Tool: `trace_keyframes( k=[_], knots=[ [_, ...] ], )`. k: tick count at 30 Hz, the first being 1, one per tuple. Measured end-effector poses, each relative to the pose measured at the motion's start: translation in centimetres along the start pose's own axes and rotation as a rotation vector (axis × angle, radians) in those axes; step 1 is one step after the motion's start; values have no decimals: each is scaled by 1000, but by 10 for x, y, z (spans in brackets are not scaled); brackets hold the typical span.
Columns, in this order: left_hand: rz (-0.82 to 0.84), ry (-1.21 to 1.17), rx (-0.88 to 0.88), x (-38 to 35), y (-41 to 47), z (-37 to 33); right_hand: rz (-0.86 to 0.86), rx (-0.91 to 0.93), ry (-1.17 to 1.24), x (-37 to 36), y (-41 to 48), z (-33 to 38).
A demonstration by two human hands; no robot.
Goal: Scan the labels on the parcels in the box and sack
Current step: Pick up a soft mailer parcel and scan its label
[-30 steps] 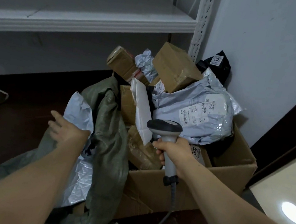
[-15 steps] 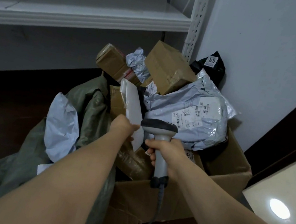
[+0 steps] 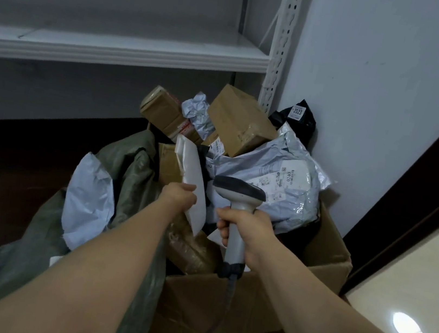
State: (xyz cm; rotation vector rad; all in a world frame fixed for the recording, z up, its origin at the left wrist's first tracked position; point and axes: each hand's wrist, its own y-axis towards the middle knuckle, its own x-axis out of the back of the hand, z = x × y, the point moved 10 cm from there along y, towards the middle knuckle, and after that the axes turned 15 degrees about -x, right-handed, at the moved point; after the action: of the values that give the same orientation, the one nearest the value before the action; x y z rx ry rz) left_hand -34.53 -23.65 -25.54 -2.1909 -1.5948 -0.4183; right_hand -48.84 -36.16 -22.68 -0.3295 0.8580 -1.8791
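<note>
Left of the left hand [image 3: 178, 197], the sack [image 3: 137, 174] is seen slumped, limp woven cloth with a crumpled white bag [image 3: 88, 195] at its mouth. Both are judged soft and light, best taken by a gathered fold. A flat white mailer [image 3: 194, 168] is gripped at its lower part by the left hand, fingers curled round it. It stands on end among the parcels and is judged thin, light, bendable and a little slick, so a hold near an edge is advised. No label can be made out on the side shown. Just right of it, the scanner [image 3: 238, 195] is held by its handle in the closed right hand [image 3: 245, 233], head aimed at the pile. Beyond both hands, brown cartons [image 3: 239, 123] are judged stiff. Beyond and right of the right hand, a grey bag [image 3: 280, 187] with a printed label is laid on top, soft and probably slippery. The box [image 3: 248, 307] front is found below the right hand, and a wall [image 3: 378, 104] stands close on the right, so open room is judged to lie upward and toward the person.
</note>
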Motion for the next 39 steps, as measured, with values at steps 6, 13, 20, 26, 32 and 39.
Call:
trace_keyframes(
  k=[6,13,20,26,32,39],
  knots=[
    [-333,-2,-101,18,19,-13,39,-44,24,4,23,1],
    [-328,21,31,12,20,2,-12,-69,127,22,28,3],
    [-435,-244,-158,60,-13,-54,52,45,346,6,-14,31],
    [-530,-337,-191,140,-67,-85,-2,135,381,-10,-70,39],
    [-577,-161,-180,195,-112,-70,-3,106,392,-23,-96,23],
    [-517,-173,-56,218,-147,-50,32,58,277,-50,-102,4]
  ],
)
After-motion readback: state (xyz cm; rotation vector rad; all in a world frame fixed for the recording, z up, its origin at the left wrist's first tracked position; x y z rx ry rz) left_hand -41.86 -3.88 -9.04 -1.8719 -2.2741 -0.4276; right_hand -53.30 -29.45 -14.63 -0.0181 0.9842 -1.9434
